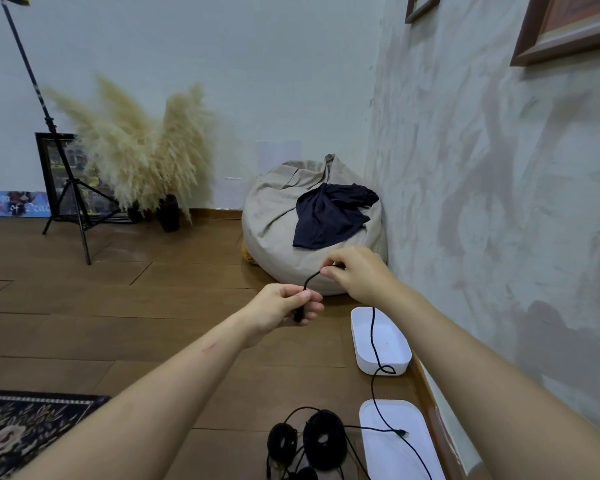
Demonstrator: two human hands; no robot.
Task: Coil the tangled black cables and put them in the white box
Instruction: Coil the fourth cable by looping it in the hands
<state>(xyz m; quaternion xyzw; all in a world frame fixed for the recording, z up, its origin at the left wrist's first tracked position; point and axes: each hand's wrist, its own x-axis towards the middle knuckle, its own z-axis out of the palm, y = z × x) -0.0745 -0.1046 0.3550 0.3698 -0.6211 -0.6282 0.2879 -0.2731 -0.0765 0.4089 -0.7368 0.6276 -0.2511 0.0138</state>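
My left hand [284, 308] grips one end of a black cable [373, 341], with the plug end poking out below the fingers. My right hand [357, 271] pinches the same cable a short way along, and a short arc of it spans between the hands. From the right hand the cable hangs down across the open white box [362, 362] by the wall, loops at the box's near rim and trails over the white lid [392, 455]. Two coiled black cables [324, 439] lie on the wooden floor near the bottom edge, with loose strands around them.
A beige beanbag [274, 216] with a dark cloth on it sits in the corner beyond my hands. A tripod stand [73, 202] and pampas grass in dark vases [168, 213] stand at the back left. A patterned rug [25, 431] lies at the lower left.
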